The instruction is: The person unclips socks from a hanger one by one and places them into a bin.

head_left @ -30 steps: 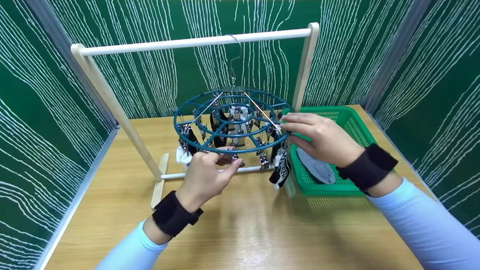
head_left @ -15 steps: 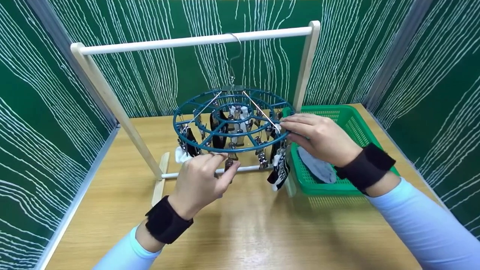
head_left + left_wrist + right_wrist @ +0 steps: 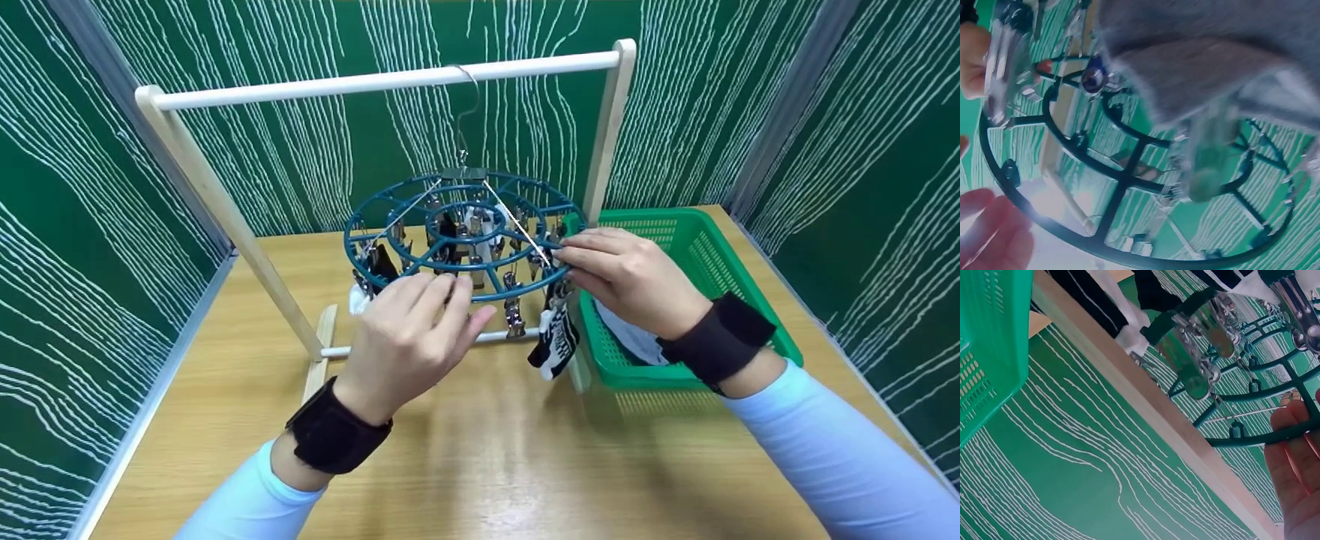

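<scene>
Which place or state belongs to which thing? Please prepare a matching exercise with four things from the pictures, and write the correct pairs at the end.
1. Round hanger
2. Grey cloth
3. Right hand
4. Basket

A. Standing on the table
B. Hanging from the white bar
C. Lying inside something green
D. Holding a rim

Pairs: 1-B, 2-C, 3-D, 4-A

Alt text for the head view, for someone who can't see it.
Right hand gripping a round blue-green clip hanger by its rim, left hand at the front edge, socks hanging below. It hangs on a wooden rack beside a green basket.
</scene>
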Motion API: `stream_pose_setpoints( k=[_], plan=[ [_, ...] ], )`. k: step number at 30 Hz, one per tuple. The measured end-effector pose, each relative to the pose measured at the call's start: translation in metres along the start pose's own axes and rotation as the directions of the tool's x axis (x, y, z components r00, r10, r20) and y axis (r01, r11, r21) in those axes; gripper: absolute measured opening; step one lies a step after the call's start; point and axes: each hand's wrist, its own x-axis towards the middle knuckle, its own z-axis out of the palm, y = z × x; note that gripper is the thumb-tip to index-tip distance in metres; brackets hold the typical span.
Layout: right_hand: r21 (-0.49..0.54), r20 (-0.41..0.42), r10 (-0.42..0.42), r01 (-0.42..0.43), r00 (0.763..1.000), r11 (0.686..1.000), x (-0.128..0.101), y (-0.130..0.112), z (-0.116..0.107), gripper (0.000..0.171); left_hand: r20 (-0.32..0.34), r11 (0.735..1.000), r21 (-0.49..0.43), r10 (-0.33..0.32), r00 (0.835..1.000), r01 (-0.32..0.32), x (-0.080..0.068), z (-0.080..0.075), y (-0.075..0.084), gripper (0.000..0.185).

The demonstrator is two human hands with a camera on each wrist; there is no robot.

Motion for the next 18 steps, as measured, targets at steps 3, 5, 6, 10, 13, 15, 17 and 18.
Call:
stream_pose_setpoints(
  k=[3,5,6,10,13,15,17,18],
  plan=[
    [-0.01,-0.018,-0.003,0.003,1.0,1.0,0.001,-0.003,0.002,0.03,0.057,0.998,0.053,0.027,0.998,-0.03,0.001,0.0,0.001,0.029],
    [-0.017,-0.032,-0.011,0.011,0.999,1.0,0.002,-0.005,0.004,0.03,0.089,0.996,0.073,0.039,0.995,-0.046,0.0,0.001,0.001,0.023],
    [-0.02,-0.041,-0.016,0.015,0.999,1.0,0.003,-0.006,0.004,0.031,0.102,0.995,0.083,0.045,0.994,-0.054,-0.001,0.0,0.001,0.02],
    [-0.028,-0.075,-0.038,0.036,0.996,0.999,0.004,-0.01,0.008,0.031,0.139,0.993,0.094,0.053,0.989,-0.067,-0.006,0.0,-0.001,0.013],
    [-0.017,-0.086,-0.039,0.037,0.996,0.999,0.005,-0.012,0.009,0.033,0.152,0.995,0.08,0.044,0.987,-0.057,-0.01,0.0,-0.003,0.008],
    [0.003,-0.087,-0.03,0.03,0.996,1.0,0.006,-0.012,0.008,0.038,0.153,0.997,0.066,0.035,0.988,-0.045,-0.013,-0.001,-0.005,0.006],
    [0.016,-0.084,-0.021,0.022,0.996,1.0,0.007,-0.011,0.007,0.042,0.153,0.998,0.056,0.026,0.988,-0.035,-0.017,-0.001,-0.006,0.006],
    [0.023,-0.083,-0.017,0.018,0.996,1.0,0.007,-0.01,0.007,0.044,0.154,0.998,0.055,0.023,0.988,-0.032,-0.018,-0.001,-0.007,0.006]
  ],
)
